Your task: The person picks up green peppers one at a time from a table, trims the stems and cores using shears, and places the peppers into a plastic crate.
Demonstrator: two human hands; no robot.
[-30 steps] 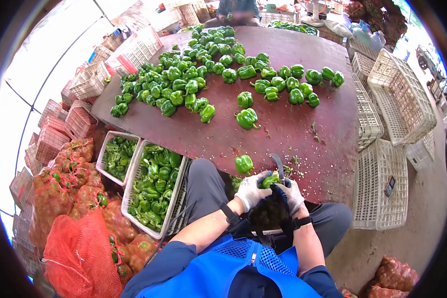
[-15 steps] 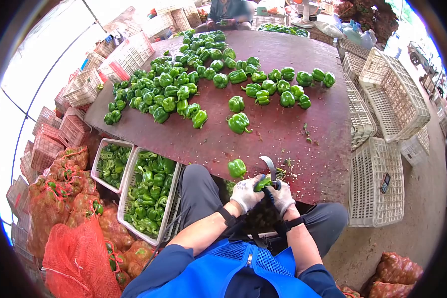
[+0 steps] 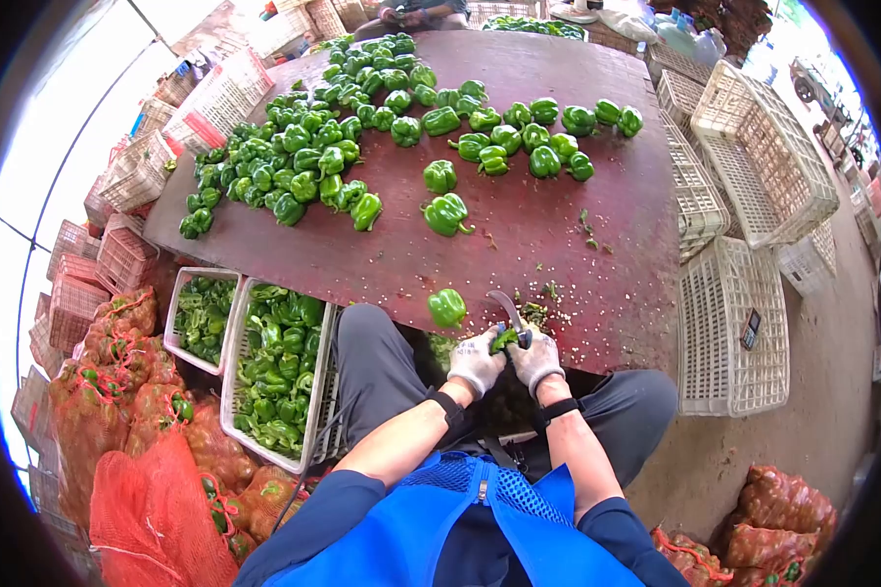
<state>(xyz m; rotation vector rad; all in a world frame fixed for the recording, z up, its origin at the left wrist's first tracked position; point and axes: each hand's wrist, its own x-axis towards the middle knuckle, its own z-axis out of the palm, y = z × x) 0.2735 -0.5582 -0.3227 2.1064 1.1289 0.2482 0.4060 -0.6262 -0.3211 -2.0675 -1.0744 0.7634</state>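
Observation:
My left hand (image 3: 477, 360), in a white glove, is closed on a piece of green bell pepper (image 3: 504, 339) at the table's near edge. Close beside it, my gloved right hand (image 3: 537, 361) grips a small curved knife (image 3: 508, 309), its blade rising up and left above the pepper piece. Fingers partly hide the handle and the pepper. A whole green bell pepper (image 3: 447, 308) sits on the dark red table (image 3: 362, 262) just beyond my left hand. Seeds and green scraps (image 3: 546, 305) are scattered past my right hand.
A big heap of green peppers (image 3: 294, 147) covers the table's far left. White crates of peppers (image 3: 282, 377) stand left of my knee. Stacked crates (image 3: 734, 333) line the right side, a phone (image 3: 750, 330) on one. Red mesh sacks (image 3: 162, 509) lie lower left. Someone sits across the table.
The camera view has shifted, so the table and peppers appear higher and further left. Both hands still hold the pepper piece and knife, and the knife and hands have turned slightly.

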